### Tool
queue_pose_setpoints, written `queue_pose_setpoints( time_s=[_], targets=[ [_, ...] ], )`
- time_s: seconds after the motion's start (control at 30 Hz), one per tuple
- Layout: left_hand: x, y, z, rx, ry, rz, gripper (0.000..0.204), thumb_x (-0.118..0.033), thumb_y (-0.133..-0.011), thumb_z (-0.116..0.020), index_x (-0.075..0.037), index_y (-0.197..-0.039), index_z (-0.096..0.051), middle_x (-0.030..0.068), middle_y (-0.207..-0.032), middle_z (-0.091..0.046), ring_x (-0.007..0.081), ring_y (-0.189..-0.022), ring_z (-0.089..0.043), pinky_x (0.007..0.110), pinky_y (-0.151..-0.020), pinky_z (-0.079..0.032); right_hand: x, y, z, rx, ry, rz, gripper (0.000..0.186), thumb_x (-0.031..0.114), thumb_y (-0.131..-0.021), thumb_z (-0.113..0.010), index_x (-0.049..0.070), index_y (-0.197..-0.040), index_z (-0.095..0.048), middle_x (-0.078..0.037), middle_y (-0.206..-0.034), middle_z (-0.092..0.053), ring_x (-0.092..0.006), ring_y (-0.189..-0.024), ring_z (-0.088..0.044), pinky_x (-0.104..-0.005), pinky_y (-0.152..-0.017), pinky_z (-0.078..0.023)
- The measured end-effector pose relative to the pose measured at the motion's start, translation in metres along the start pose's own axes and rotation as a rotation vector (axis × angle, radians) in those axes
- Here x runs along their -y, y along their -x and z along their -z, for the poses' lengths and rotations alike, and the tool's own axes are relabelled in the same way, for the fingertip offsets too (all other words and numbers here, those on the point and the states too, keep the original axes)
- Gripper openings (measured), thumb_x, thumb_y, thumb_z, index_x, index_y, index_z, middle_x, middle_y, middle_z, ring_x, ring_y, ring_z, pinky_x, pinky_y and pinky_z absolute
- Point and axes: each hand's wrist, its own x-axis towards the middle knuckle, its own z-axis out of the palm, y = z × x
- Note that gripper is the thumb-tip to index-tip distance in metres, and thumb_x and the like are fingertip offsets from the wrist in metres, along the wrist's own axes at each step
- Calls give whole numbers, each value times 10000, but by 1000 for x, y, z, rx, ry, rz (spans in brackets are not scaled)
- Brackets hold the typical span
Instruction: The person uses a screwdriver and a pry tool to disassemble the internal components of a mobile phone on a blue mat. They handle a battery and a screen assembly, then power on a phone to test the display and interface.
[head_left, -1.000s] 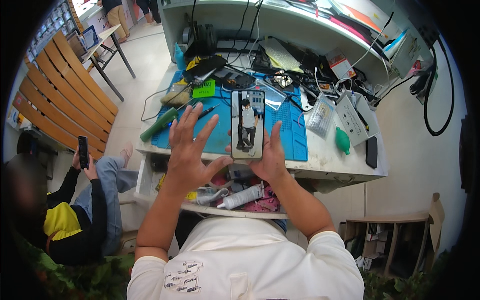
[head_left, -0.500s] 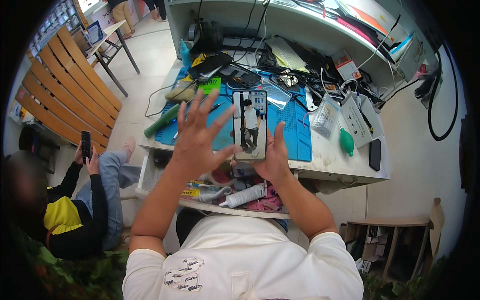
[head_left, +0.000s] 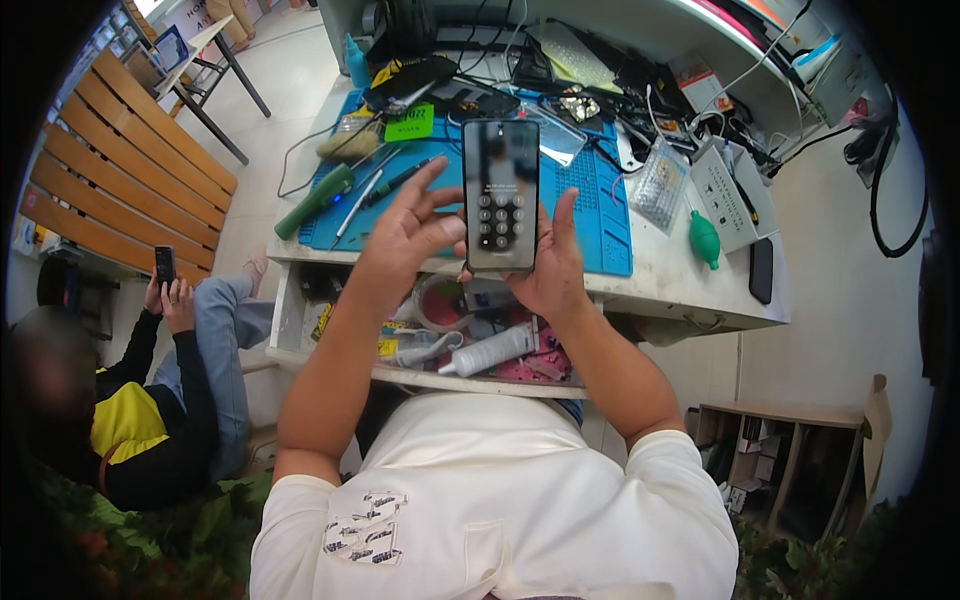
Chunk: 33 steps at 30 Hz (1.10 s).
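With my right hand [head_left: 553, 266] cradling the phone [head_left: 500, 258] in its fingers and my empty left hand [head_left: 402, 238], fingers loosely parted, just left of it, I'd best keep that support steady so light, single-fingertip touches land cleanly on the lit keypad [head_left: 501, 220].

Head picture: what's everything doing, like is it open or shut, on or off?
Phone: screen on, keypad showing
Right grip: holding that phone
Left grip: open, fingers loosely bent
Drawer: pulled open
Green tool: lying down, blue light glowing at its edge
White tube: lying on its side
Box: open
Black slab: lying flat, on or off unclear
Far-left phone: screen looks on
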Motion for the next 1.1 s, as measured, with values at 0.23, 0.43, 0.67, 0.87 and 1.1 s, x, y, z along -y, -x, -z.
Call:
queue_pose_setpoints(
  time_s=[0.23,0.43,0.67,0.87,1.1],
  targets=[
    [30,8,-33,29,7,9,979,10,-905,-808,-2,-1740,-297,150,-1537,-585,201,-1336,-649,370,-1106,-575,-10,-2,-4,1,33,129,1019,882,-1078,-256,45,-1566,-573,-194,-1393,-738,-324,-1148,-794,-470,-1019,-671],
    [24,4,-37,-21,-50,51,936,24,-913,-774,0,-1733,-323,154,-1520,-603,202,-1361,-643,370,-1140,-558,-8,0,-5,-12,33,114,1006,885,-1075,-261,64,-1563,-581,-182,-1357,-754,-318,-1150,-799,-465,-1006,-676],
    [10,-1,-16,-10,63,13,790,-75,-1028,-683,24,-1735,-344,178,-1492,-646,186,-1291,-664,344,-1038,-572,-2,2,-11,-54,-28,76,986,885,-1064,-290,99,-1609,-529,-150,-1374,-743,-312,-1146,-807,-518,-868,-717],
    [-10,-12,-5,62,134,119,779,-155,-1042,-649,4,-1739,-340,152,-1524,-635,178,-1268,-691,346,-992,-609,1,0,-11,-33,50,11,1003,900,-1051,-259,120,-1637,-489,-165,-1394,-737,-338,-1164,-806,-491,-653,-737],
    [-17,-51,12,116,67,162,818,-157,-1025,-697,-3,-1739,-327,110,-1402,-694,154,-1108,-738,306,-775,-631,18,-24,-16,-44,198,-43,957,846,-1090,-243,108,-1643,-499,-181,-1434,-724,-351,-1240,-777,-526,-737,-743]
  ],
)
